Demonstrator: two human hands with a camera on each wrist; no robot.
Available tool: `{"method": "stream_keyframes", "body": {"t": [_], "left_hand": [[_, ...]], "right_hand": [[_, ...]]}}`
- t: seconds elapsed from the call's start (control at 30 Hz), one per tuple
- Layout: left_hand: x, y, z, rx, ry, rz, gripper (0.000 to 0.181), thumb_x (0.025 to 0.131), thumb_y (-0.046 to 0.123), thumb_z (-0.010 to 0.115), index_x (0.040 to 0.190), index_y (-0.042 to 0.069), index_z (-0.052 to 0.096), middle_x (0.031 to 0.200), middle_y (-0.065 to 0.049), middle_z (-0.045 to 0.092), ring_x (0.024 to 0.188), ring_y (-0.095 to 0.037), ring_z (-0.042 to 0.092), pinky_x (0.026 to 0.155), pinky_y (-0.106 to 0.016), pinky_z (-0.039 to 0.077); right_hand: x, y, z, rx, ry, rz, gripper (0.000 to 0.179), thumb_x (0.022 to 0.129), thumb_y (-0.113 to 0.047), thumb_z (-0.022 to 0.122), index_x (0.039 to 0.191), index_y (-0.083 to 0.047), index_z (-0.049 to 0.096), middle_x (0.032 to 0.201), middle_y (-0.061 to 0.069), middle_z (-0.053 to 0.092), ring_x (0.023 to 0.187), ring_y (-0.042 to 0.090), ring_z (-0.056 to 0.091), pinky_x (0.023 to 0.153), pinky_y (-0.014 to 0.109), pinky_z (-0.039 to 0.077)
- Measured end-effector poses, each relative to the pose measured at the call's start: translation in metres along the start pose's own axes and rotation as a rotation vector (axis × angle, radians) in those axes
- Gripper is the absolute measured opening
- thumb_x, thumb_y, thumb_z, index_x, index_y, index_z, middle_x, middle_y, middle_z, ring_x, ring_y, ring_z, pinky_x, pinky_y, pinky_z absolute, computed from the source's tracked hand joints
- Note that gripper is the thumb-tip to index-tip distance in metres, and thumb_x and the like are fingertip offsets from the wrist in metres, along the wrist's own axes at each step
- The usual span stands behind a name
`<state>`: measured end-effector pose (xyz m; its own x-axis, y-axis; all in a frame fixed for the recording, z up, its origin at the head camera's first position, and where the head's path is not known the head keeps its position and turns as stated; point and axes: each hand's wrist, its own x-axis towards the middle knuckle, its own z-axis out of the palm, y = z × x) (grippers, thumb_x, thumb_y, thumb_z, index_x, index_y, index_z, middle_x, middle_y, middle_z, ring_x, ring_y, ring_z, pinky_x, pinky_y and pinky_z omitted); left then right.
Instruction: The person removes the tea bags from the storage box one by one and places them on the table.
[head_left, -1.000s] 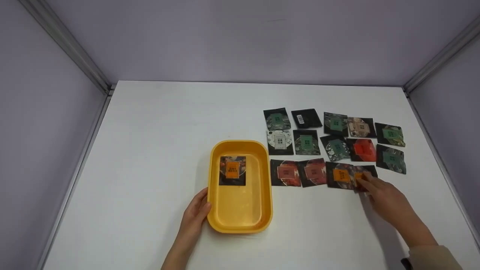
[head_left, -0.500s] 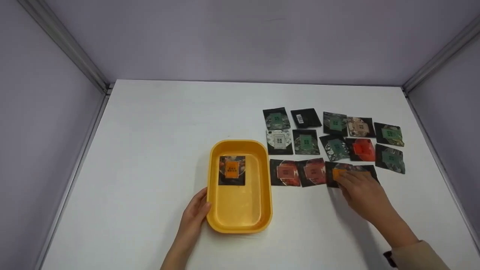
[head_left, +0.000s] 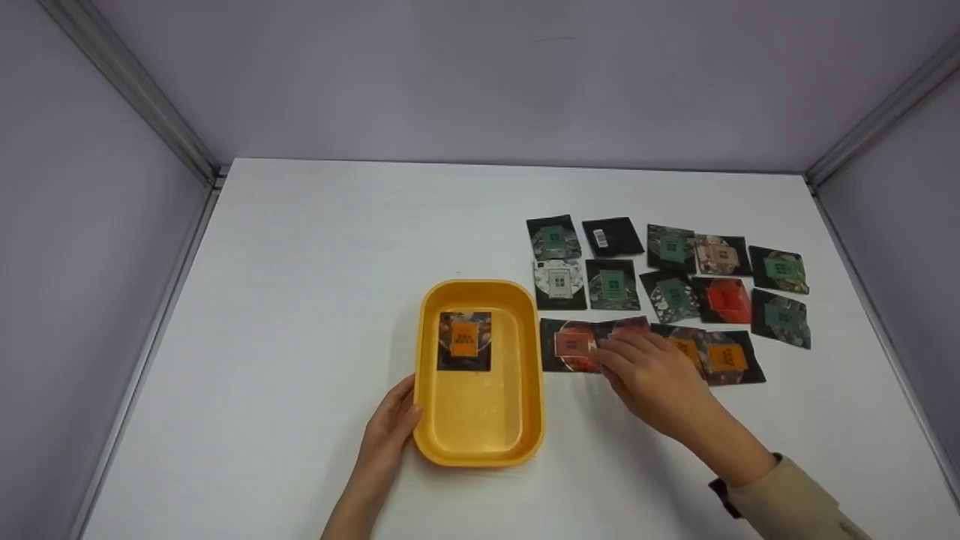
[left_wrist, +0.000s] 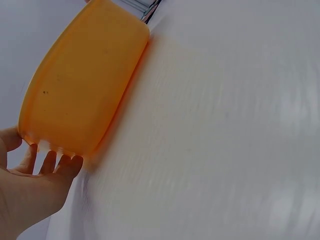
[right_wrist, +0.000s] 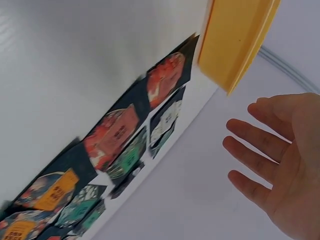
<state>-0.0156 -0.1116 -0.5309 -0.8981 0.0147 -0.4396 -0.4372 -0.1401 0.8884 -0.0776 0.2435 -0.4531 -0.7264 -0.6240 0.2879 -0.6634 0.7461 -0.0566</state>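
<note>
A yellow plastic tray [head_left: 480, 420] stands on the white table, with one flat dark packet with an orange label [head_left: 464, 341] lying inside it. My left hand [head_left: 390, 420] grips the tray's near left side, thumb at the rim and fingertips against the outer wall, as the left wrist view also shows. Over the row of packets right of the tray is my right hand [head_left: 652, 379], its fingers loosely extended and holding nothing in the right wrist view. Beneath it, a red-labelled packet [head_left: 621, 327] is partly covered. Another red-labelled packet [head_left: 571, 345] lies between it and the tray.
Two orange-labelled packets, one at the right end [head_left: 727, 358], continue the front row. Behind lie several more packets, mostly green-labelled [head_left: 613, 285], one red [head_left: 727, 300], one white [head_left: 559, 285], and one face down with a barcode [head_left: 613, 237]. Walls [head_left: 480, 82] enclose the table.
My right hand has moved left along the front row, from the rightmost orange-labelled packet to the red-labelled ones. That right-end packet is uncovered now. My left hand and the tray stay put.
</note>
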Motion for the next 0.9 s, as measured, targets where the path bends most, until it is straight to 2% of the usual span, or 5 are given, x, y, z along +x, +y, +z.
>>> {"method": "stream_keyframes", "body": {"t": [0.43,0.6,0.9], "left_hand": [[-0.001,-0.001,-0.001,0.023,0.004,0.003,0.066,0.1,0.041,0.058,0.152,0.009,0.035,0.159,-0.01,0.032,0.147,-0.023,0.028,0.118,-0.04,0.027],[0.0,-0.003,-0.001,-0.001,0.01,0.014,0.062,0.101,0.034,0.058,0.152,0.006,0.035,0.159,-0.012,0.032,0.147,-0.025,0.026,0.118,-0.039,0.026],[0.001,-0.005,-0.001,0.022,0.018,0.022,0.063,0.101,0.034,0.059,0.151,0.005,0.036,0.158,-0.013,0.032,0.148,-0.025,0.025,0.119,-0.041,0.024]], "right_hand": [[0.068,-0.039,0.003,0.022,0.017,-0.191,0.022,0.087,-0.011,0.076,0.108,-0.009,0.075,0.101,0.005,0.074,0.091,0.022,0.07,0.079,0.037,0.058],[0.092,-0.049,-0.001,0.034,-0.021,-0.185,0.021,0.088,-0.013,0.074,0.109,-0.01,0.075,0.099,0.004,0.074,0.088,0.021,0.069,0.077,0.035,0.058],[0.129,-0.066,0.005,0.06,-0.174,-0.138,0.017,0.093,-0.02,0.07,0.107,-0.012,0.075,0.093,0.002,0.074,0.081,0.019,0.067,0.075,0.037,0.057]]}}
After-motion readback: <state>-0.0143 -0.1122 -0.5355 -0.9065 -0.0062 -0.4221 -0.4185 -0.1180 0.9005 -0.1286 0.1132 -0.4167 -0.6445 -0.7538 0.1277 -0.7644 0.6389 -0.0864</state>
